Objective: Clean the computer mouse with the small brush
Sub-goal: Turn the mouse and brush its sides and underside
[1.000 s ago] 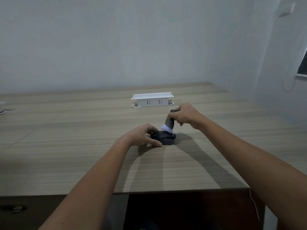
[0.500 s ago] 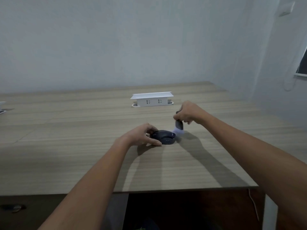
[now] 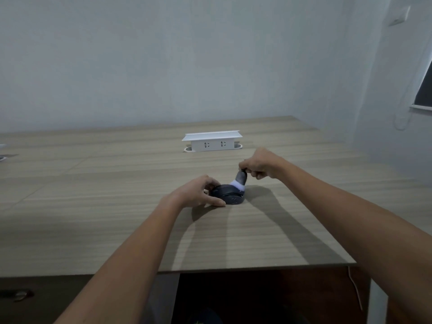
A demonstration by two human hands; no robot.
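Right hand (image 3: 259, 163) pressing soft white-bristled brush (image 3: 239, 181) onto rounded black mouse (image 3: 228, 195)

White socket box (image 3: 212, 142), wood desk (image 3: 93, 183)

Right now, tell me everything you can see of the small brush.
The small brush is stubby, with a dark grey rounded body and a tuft of white bristles at its lower end. It stands nearly upright, tilted slightly, bristles down. The right hand pinches its top from above. The bristles press on the far right edge of the dark computer mouse, which the left hand steadies on the wooden table. Its material is too small to tell.
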